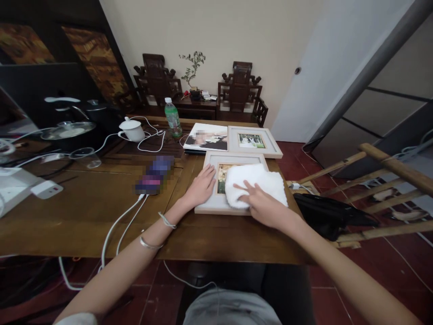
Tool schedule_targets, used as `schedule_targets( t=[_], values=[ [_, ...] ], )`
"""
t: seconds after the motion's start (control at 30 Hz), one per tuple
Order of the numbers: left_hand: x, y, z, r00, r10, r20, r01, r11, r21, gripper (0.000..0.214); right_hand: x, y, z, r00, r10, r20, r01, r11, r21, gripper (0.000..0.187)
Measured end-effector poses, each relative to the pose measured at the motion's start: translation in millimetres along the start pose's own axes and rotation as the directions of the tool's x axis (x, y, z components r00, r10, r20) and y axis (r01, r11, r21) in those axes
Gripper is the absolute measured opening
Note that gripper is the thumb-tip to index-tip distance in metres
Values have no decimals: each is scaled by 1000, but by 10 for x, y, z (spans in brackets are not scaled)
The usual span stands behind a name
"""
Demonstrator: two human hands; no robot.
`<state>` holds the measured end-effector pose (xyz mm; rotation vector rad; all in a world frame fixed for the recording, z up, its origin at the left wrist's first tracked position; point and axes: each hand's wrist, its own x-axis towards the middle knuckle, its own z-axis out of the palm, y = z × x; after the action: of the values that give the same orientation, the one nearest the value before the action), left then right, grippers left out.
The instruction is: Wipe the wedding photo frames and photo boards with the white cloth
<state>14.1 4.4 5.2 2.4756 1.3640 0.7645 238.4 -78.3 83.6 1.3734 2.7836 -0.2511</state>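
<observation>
A light wooden picture frame [216, 208] lies flat near the front of the wooden table [101, 216]. My left hand [201, 186] rests flat on the frame's left side, fingers stretched out. A white folded cloth [260, 180] covers the right part of the frame's glass. My right hand [260, 204] presses on the near edge of the cloth, fingers laid over it. A second frame [254, 141] and a photo print [207, 137] lie behind.
A green bottle [172, 118], a white teapot [131, 129] and white cables [149, 140] sit further back. A phone [154, 175] on a cable lies left of the frame. A black bag [324, 216] and bamboo poles [382, 180] stand right.
</observation>
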Motion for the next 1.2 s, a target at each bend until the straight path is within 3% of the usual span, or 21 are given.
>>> schedule_targets(
  t=[0.2,0.3,0.4,0.57,0.7,0.8,0.9,1.0,1.2],
  values=[
    [-1,3,-15,1000,-10,25,10,1000,-7,50,615,643,30,956,140,-257,-192,962,-192,59],
    [-4,15,-25,1000,-2,20,2,1000,-13,49,806,740,32,951,154,-266,-211,956,-201,53],
    [-7,24,-28,1000,6,5,-6,1000,-15,48,772,608,61,972,112,-206,-154,968,-200,49],
    [-8,28,-7,1000,-13,3,13,1000,-22,48,291,141,-5,999,17,-39,-20,997,-75,52],
    [-5,31,11,999,-26,-20,25,999,-28,49,-73,-180,-150,991,-61,119,50,994,92,53],
    [-1,40,5,999,-33,-4,33,999,-27,51,-130,-277,-168,984,-119,130,97,981,167,55],
    [0,43,3,999,-33,4,34,999,-23,51,9,-200,-89,987,-115,109,95,981,171,59],
    [-1,26,20,1000,-9,-14,9,1000,-21,48,291,29,12,998,-39,46,36,998,60,64],
    [-9,-27,45,999,30,-17,-30,999,-12,45,941,507,95,969,110,-222,-166,954,-250,57]
  ],
)
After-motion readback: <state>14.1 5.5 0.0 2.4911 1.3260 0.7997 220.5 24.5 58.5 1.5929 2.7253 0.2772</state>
